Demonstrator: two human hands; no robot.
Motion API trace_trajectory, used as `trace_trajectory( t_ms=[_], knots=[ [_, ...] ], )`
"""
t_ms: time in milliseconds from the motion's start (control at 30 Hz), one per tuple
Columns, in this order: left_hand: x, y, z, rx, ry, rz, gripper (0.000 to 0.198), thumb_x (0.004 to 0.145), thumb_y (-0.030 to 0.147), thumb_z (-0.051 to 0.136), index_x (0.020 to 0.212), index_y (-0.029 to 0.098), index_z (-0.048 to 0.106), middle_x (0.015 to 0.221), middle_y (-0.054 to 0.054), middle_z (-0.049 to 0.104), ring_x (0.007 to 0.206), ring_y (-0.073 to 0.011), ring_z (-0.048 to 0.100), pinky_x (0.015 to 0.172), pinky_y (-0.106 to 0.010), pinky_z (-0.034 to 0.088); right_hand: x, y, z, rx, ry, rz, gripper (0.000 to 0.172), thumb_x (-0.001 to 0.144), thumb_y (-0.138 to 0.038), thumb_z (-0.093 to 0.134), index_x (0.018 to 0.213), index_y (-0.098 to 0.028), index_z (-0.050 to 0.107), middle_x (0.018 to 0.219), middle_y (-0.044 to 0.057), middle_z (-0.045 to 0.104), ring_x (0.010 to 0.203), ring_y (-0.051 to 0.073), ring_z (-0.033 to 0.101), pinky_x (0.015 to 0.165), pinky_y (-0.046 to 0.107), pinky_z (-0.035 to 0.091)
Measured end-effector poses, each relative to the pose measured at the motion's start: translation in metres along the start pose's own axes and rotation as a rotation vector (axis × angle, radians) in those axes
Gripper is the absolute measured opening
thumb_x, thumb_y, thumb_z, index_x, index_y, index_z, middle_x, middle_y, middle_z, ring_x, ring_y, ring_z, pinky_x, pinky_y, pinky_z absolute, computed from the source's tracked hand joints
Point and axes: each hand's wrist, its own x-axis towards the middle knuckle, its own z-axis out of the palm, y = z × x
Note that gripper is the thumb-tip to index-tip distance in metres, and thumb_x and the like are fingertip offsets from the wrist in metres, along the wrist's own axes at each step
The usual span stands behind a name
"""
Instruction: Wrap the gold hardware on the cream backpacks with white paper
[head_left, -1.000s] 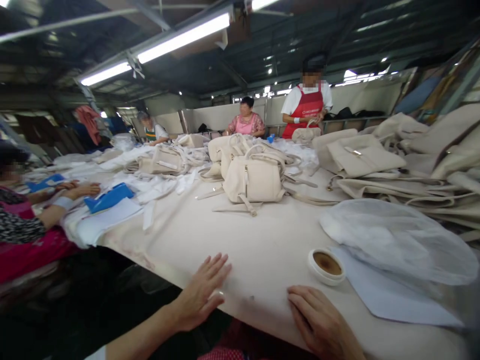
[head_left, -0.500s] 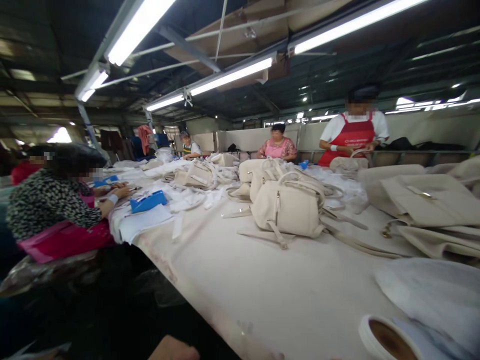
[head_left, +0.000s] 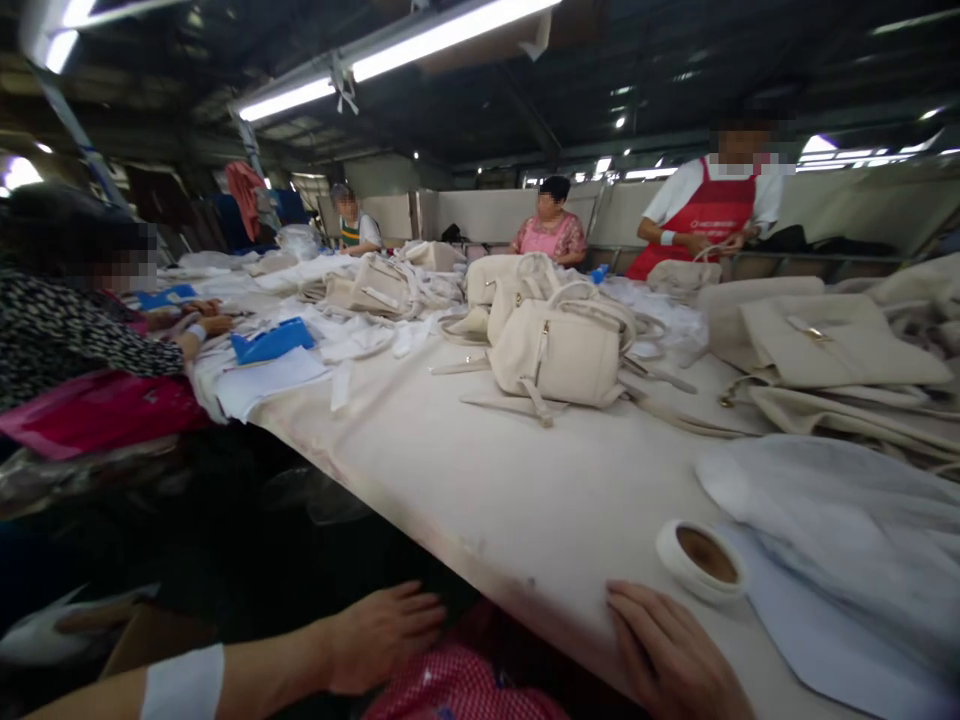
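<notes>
My left hand (head_left: 388, 632) is held over my red checked apron (head_left: 457, 685), below the table's edge. Its fingers are stretched out and nothing shows in them. On the near edge of the pale table (head_left: 480, 490) rests my right hand (head_left: 667, 640), fingers extended, with no object visible in it. Just beyond that hand is a white round thing (head_left: 675, 570) with a brown middle; I cannot tell whether it is a roll or a pot. A beige backpack (head_left: 562, 352) with a front zip stands farther back.
More beige bags (head_left: 817, 340) are heaped at the right, near white wrapping sheets (head_left: 832, 520). A co-worker's sleeve (head_left: 90, 310) is at the left, beside a blue tray-like thing (head_left: 274, 340). A person in a red apron (head_left: 697, 220) and others stand or sit across the table.
The view has tipped down and shifted. Both my hands are now in sight, where earlier only part of one showed at the bottom edge.
</notes>
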Motion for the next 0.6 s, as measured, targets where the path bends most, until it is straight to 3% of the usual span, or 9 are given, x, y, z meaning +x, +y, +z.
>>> trace_trajectory(
  t_ms=[67, 100, 167, 267, 367, 500, 600],
  knots=[
    [-0.028, -0.009, 0.036, -0.010, -0.224, -0.194, 0.019, 0.073, 0.017, 0.070, 0.092, 0.019, 0.074, 0.079, -0.011, 0.074, 0.082, -0.0311, 0.070, 0.081, -0.043, 0.053, 0.000, -0.006, 0.000, 0.020, -0.010, 0.039, 0.024, 0.100, -0.025, 0.044, 0.101, -0.019, 0.067, 0.098, 0.007, 0.074, 0.088, 0.018, 0.069, 0.086, 0.032, 0.051],
    [-0.040, -0.013, 0.047, -0.025, -0.220, -0.276, 0.012, 0.073, 0.015, 0.067, 0.081, 0.019, 0.073, 0.070, -0.009, 0.072, 0.074, -0.0301, 0.069, 0.074, -0.041, 0.052, 0.000, -0.008, 0.000, 0.027, -0.019, 0.048, 0.023, 0.099, -0.024, 0.045, 0.101, -0.019, 0.067, 0.099, 0.007, 0.074, 0.089, 0.019, 0.068, 0.087, 0.033, 0.050],
    [-0.050, -0.015, 0.052, -0.117, -0.007, -0.374, 0.014, 0.078, 0.015, 0.059, 0.081, 0.020, 0.072, 0.075, -0.009, 0.071, 0.074, -0.0271, 0.068, 0.072, -0.036, 0.049, 0.001, -0.009, 0.000, 0.038, -0.024, 0.056, 0.020, 0.098, -0.021, 0.047, 0.102, -0.018, 0.066, 0.099, 0.008, 0.073, 0.090, 0.019, 0.068, 0.088, 0.034, 0.050],
    [-0.031, -0.005, 0.030, -0.423, 0.336, -0.380, 0.025, 0.092, 0.025, 0.046, 0.091, 0.021, 0.071, 0.088, -0.008, 0.071, 0.082, -0.0221, 0.066, 0.076, -0.031, 0.047, 0.002, -0.010, -0.001, 0.041, -0.026, 0.072, 0.019, 0.097, -0.019, 0.048, 0.101, -0.017, 0.067, 0.099, 0.008, 0.073, 0.090, 0.019, 0.067, 0.088, 0.035, 0.050],
    [0.010, 0.011, 0.003, -1.010, 0.540, -0.532, 0.023, 0.087, 0.038, 0.057, 0.088, 0.018, 0.068, 0.078, -0.005, 0.068, 0.074, -0.0176, 0.062, 0.069, -0.027, 0.046, 0.004, -0.011, -0.003, 0.034, -0.035, 0.088, 0.020, 0.097, -0.019, 0.047, 0.100, -0.017, 0.067, 0.098, 0.008, 0.073, 0.089, 0.019, 0.067, 0.086, 0.034, 0.051],
    [0.052, 0.029, -0.014, -1.833, 0.474, -0.685, 0.040, 0.064, 0.038, 0.080, 0.091, 0.013, 0.065, 0.086, -0.006, 0.070, 0.069, -0.0155, 0.062, 0.059, -0.025, 0.046, 0.003, -0.012, -0.003, 0.020, -0.056, 0.095, 0.020, 0.097, -0.019, 0.048, 0.100, -0.016, 0.067, 0.099, 0.009, 0.073, 0.091, 0.020, 0.067, 0.088, 0.035, 0.050],
    [0.065, 0.038, -0.018, -2.087, 0.384, -0.728, 0.034, 0.062, 0.030, 0.082, 0.084, 0.009, 0.066, 0.082, -0.007, 0.070, 0.064, -0.0122, 0.061, 0.053, -0.020, 0.041, 0.002, -0.012, -0.002, 0.016, -0.071, 0.107, 0.020, 0.097, -0.019, 0.047, 0.101, -0.016, 0.067, 0.100, 0.010, 0.073, 0.092, 0.021, 0.066, 0.088, 0.037, 0.050]
  ],
)
